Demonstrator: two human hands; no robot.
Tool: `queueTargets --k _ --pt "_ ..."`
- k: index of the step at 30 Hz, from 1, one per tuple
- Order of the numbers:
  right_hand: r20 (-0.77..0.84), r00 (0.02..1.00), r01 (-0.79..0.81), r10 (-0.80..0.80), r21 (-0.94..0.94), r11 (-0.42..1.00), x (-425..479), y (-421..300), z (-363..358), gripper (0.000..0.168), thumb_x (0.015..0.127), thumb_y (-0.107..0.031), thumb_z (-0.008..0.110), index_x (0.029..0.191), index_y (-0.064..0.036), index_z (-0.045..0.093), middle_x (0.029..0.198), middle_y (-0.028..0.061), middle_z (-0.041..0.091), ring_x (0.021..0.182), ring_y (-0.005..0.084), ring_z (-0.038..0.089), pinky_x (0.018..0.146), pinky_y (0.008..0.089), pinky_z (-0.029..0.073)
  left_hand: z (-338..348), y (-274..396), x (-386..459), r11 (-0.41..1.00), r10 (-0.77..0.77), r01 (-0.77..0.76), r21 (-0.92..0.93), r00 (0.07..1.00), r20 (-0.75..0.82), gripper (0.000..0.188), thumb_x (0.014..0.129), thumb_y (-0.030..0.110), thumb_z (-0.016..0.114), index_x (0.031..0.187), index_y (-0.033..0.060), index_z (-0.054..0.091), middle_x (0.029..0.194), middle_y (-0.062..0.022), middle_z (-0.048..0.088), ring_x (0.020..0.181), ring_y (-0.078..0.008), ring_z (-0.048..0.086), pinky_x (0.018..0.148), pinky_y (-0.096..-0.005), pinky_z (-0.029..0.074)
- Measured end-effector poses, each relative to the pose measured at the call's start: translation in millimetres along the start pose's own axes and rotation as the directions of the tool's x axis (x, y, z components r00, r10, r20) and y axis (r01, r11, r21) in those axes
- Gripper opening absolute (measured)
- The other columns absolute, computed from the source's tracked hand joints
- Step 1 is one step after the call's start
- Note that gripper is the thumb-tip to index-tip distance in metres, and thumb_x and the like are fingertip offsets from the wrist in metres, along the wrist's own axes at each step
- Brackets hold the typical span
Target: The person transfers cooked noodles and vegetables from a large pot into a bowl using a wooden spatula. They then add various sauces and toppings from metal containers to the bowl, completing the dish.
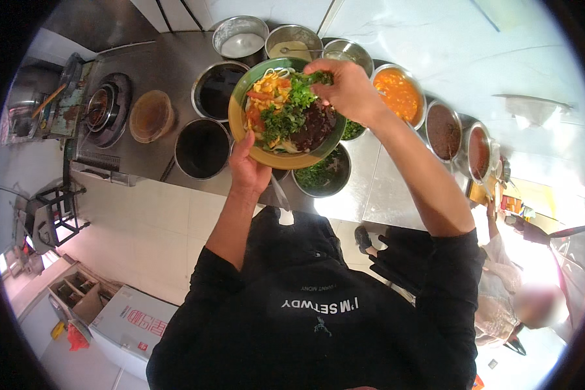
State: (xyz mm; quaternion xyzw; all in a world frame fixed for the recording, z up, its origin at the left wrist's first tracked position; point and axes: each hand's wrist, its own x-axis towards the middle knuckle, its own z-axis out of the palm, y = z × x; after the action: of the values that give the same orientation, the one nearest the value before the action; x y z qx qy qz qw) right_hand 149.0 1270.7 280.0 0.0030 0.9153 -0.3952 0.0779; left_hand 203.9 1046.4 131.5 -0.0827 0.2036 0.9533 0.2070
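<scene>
My left hand (249, 168) grips the near left rim of a green and yellow bowl (238, 119), held up above the steel counter. In it lie noodles (279, 73), egg and tomato pieces (267, 93), chopped dark greens (279, 126) and a dark chunky sauce (318, 130). Over the bowl's far right side, my right hand (347, 90) pinches a bunch of chopped green herbs (323, 78) between its fingertips. More bright green pieces (301, 92) lie right below those fingers. A metal pot of chopped greens (317, 171) stands under the bowl's near edge, and another pot of greens (354, 129) is partly hidden.
Around the bowl stand metal pots of dark liquid (220, 92), white contents (242, 45), orange tomato-like sauce (398, 91) and brown sauce (443, 130). A spoon handle (279, 192) juts over the counter edge. Leftward are a plastic tub (151, 117) and a burner (102, 109). Another person (497, 292) is at right.
</scene>
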Motion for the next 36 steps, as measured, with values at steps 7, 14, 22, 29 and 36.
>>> queueTargets --k 7,14,22,29,36 --pt "-0.052 0.997 -0.047 0.065 0.3 0.953 -5 1 -3 0.018 0.089 -0.008 0.07 0.105 0.002 0.072 0.075 0.0078 0.069 0.062 0.0113 0.065 0.061 0.0297 0.052 3 -1 1 0.993 -0.061 0.063 -0.101 0.998 0.027 0.061 0.095 0.026 0.064 0.149 0.0081 0.042 0.146 -0.0083 0.053 0.134 -0.0279 0.05 0.114 -0.0479 0.038" --pt "-0.346 0.92 -0.126 0.186 0.186 0.974 -17 35 -35 0.021 0.093 -0.012 0.069 0.105 0.005 0.071 0.08 0.0058 0.07 0.063 0.01 0.062 0.059 0.0264 0.051 -7 -1 -2 0.993 -0.03 0.03 -0.113 1.0 -0.004 0.058 0.097 0.029 0.061 0.149 0.0094 0.043 0.148 -0.0092 0.051 0.135 -0.0299 0.049 0.114 -0.0508 0.038" --pt "-0.318 0.939 -0.003 -0.134 -0.396 0.918 -24 212 58 0.032 0.096 -0.023 0.058 0.12 -0.004 0.067 0.119 0.0264 0.065 0.109 0.0409 0.065 0.098 0.0488 0.05 24 2 -14 0.997 -0.009 0.009 0.082 1.0 -0.009 0.054 0.101 0.031 0.055 0.149 0.0098 0.043 0.146 -0.0082 0.053 0.134 -0.0285 0.05 0.113 -0.05 0.039" --pt "-0.442 0.897 -0.115 0.011 -0.209 0.971 -86 168 77 0.037 0.077 0.001 0.062 0.112 -0.005 0.071 0.104 0.0246 0.07 0.097 0.0395 0.068 0.088 0.0478 0.055 62 14 -34 0.982 -0.161 0.15 0.114 0.982 0.094 0.051 0.106 0.027 0.037 0.152 0.0053 0.037 0.149 -0.0161 0.049 0.134 -0.0338 0.051 0.112 -0.0527 0.043" --pt "-0.58 0.79 -0.342 0.201 -0.144 0.929 -182 158 39 0.031 0.087 -0.008 0.057 0.116 -0.004 0.067 0.12 0.0264 0.062 0.115 0.039 0.061 0.101 0.0489 0.048 89 34 -43 0.969 -0.237 0.227 0.093 0.966 0.107 0.051 0.102 0.025 0.052 0.149 0.0071 0.044 0.146 -0.011 0.054 0.132 -0.0304 0.053 0.113 -0.0516 0.039"
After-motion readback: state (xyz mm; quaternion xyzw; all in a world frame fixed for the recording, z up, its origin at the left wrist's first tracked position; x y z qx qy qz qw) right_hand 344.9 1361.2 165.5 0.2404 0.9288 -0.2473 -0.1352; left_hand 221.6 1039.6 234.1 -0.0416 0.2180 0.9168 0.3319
